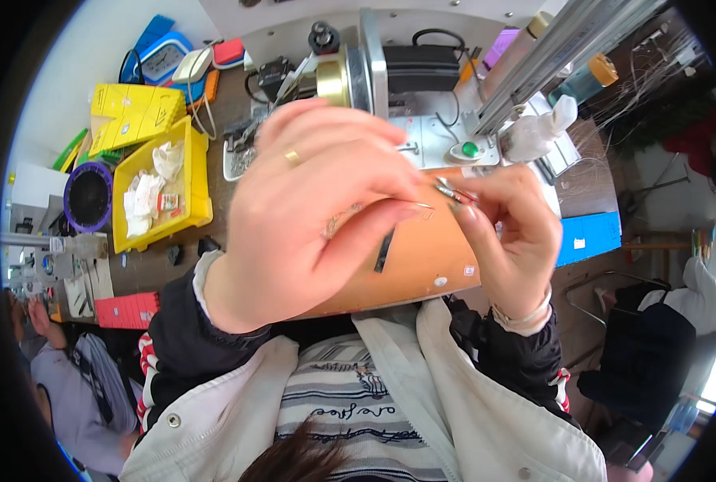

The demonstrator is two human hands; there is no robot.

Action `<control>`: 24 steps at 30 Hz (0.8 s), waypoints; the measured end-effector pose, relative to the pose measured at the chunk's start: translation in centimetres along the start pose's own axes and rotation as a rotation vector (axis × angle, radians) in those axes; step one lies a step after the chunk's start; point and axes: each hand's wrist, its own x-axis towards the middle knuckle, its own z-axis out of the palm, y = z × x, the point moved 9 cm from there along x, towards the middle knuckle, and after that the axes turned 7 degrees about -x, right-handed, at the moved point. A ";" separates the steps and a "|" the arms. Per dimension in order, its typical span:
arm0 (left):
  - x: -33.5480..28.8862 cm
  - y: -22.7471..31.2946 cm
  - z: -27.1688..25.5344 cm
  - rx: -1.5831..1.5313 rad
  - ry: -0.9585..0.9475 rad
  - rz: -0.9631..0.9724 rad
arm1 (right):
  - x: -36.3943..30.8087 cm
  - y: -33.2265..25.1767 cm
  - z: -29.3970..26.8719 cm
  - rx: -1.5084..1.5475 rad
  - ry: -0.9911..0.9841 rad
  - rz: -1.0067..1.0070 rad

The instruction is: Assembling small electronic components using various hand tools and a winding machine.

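My left hand (318, 217) is raised over a tan work board (422, 265), slightly blurred. Its thumb and forefinger pinch a thin, bright metal pin (426, 207). Small shiny bits (340, 220) show in the fold of its palm, too small to name. To the right, my right hand (518, 233) is closed, pinching a small silver metal part (448, 189) with a reddish piece by it. The two sets of fingertips are close together but apart. A dark strip (384, 251) lies on the board below them.
Ahead stands a bench machine with a brass-coloured wheel (334, 84) and a green button (469, 150). A tray of small metal parts (237, 163) sits behind my left hand. At left is a yellow bin (199, 210); at right, a blue folder (589, 238). Another person (93, 377) sits at far left.
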 end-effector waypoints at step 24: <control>-3.7 -2.6 -7.0 0.231 0.261 0.031 | 4.9 -9.3 -8.4 -0.321 0.087 -0.228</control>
